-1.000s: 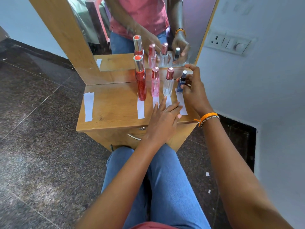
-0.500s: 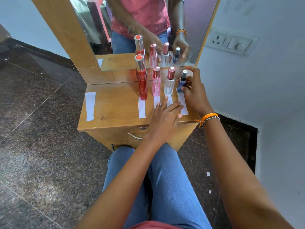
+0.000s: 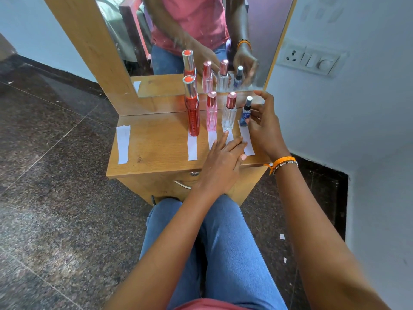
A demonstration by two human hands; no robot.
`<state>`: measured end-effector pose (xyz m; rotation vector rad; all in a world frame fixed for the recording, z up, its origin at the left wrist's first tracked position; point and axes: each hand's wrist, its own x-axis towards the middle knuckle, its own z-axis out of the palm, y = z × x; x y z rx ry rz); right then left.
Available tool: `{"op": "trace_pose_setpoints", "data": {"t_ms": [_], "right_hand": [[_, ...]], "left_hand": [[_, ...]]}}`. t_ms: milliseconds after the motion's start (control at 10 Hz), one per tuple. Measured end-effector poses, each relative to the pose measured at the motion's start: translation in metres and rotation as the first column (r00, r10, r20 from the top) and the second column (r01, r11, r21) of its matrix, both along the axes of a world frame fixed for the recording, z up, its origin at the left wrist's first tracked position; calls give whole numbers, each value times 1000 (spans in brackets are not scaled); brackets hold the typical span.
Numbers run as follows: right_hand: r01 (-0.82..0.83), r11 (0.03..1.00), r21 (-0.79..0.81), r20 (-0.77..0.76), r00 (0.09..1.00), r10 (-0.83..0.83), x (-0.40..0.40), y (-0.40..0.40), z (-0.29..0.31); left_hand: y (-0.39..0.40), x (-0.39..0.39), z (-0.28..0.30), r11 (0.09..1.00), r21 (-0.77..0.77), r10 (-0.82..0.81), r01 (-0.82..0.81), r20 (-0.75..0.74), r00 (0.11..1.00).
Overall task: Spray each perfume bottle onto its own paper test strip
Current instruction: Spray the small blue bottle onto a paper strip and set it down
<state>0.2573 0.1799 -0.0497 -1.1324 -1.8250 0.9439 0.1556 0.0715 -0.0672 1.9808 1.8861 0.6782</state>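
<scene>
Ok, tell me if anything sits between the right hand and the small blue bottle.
Nothing visible does. The right hand is already at the small blue bottle, fingers curled beside its body and cap. The clear bottle stands on the bottle's other side, away from the hand. The left hand rests flat on the paper strips in front.

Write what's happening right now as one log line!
right hand: grips small blue spray bottle | left hand: flat on white paper strips | wooden dresser top: four bottles upright

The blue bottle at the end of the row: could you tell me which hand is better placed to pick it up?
Right. Its fingers already curl around the blue bottle; the left hand lies flat on the strips.
</scene>
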Motion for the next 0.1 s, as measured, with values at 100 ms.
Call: {"op": "trace_pose_setpoints", "data": {"t_ms": [100], "right_hand": [[32,999,7,-13,999,-32,1,-6,3]], "left_hand": [[-2,-1,1,1000,27,15,-16,8,1000]]}}
